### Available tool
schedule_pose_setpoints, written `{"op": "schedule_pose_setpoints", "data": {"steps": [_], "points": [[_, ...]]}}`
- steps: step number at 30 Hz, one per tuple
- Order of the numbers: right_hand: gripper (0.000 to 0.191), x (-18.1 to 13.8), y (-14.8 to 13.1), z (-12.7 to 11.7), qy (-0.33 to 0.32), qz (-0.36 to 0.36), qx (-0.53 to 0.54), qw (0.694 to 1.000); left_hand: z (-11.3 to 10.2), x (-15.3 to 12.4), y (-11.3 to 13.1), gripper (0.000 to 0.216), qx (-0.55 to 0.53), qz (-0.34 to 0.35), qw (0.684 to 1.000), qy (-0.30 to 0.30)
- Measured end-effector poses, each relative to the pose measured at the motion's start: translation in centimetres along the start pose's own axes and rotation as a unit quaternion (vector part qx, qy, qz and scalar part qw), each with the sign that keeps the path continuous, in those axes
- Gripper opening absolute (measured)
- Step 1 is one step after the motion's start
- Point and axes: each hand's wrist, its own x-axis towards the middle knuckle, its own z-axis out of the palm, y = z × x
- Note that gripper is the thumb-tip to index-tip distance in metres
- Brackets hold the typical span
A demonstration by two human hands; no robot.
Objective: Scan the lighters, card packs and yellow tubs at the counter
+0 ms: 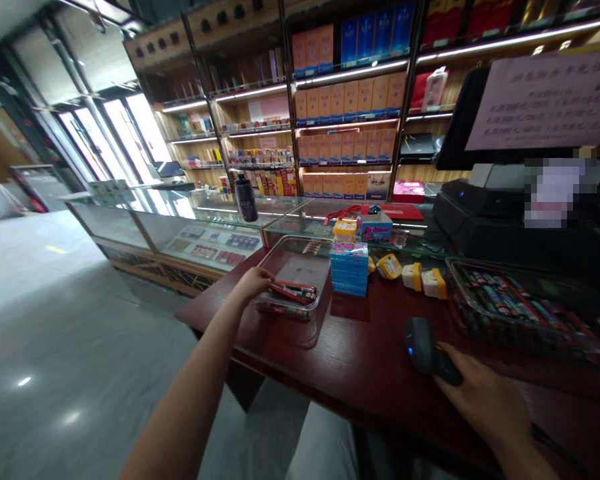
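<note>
My left hand (253, 283) reaches to the near left wall of a clear plastic bin (300, 263) on the dark red counter (365, 353). Its fingers curl at the bin's rim, next to a few red and black pens or lighters (293, 292) lying in the bin; whether they grip anything is hidden. My right hand (485, 400) is closed around the handle of a black barcode scanner (423, 347), whose head rests low over the counter.
A blue stack of small packs (349, 267) stands beside the bin, with yellow and white small items (420, 277) to its right. A dark tray of pens (520, 300) sits at right, a register (500, 213) behind. Glass display cases (195, 227) and lit shelves (347, 100) lie beyond.
</note>
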Motion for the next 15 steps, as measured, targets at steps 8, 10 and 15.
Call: {"op": "schedule_pose_setpoints", "data": {"steps": [8, 10, 15], "points": [[0.040, 0.0, -0.1, -0.1, 0.003, -0.006, 0.017, 1.000, 1.1, 0.4, 0.8, 0.019, 0.227, 0.102, 0.966, -0.075], [0.040, 0.0, -0.2, -0.2, 0.004, -0.004, 0.025, 1.000, 1.5, 0.4, 0.9, 0.018, 0.201, 0.106, 0.967, -0.114], [0.039, 0.0, -0.3, -0.3, 0.007, -0.002, 0.035, 0.999, 2.1, 0.5, 1.5, 0.013, 0.177, 0.106, 0.973, -0.105]]}}
